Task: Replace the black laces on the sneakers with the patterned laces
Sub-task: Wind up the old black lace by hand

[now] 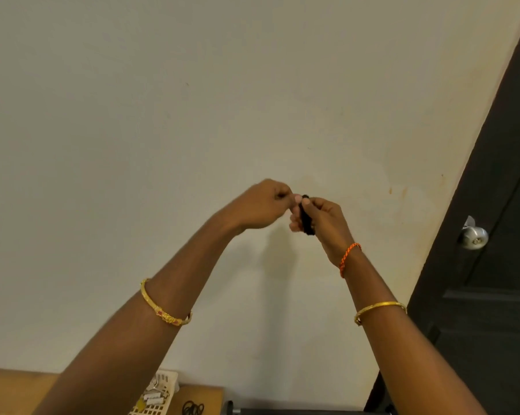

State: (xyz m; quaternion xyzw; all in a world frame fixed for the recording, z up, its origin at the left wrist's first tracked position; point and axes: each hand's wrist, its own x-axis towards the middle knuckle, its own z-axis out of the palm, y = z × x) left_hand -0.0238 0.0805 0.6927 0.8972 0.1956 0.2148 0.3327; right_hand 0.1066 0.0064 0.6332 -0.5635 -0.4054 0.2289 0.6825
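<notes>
Both my arms are raised in front of a plain wall. My right hand (324, 223) grips a small bundle of black lace (306, 217), its fingers curled round it. My left hand (267, 205) is right beside it, fingers curled, its fingertips pinching the top of the same black bundle. No sneakers and no patterned laces are in view.
A white plastic basket (160, 396) with small items stands on a wooden surface (13, 390) at the bottom left. Some black loops (193, 408) lie beside it. A dark door (492, 265) with a metal knob (474, 236) is at the right.
</notes>
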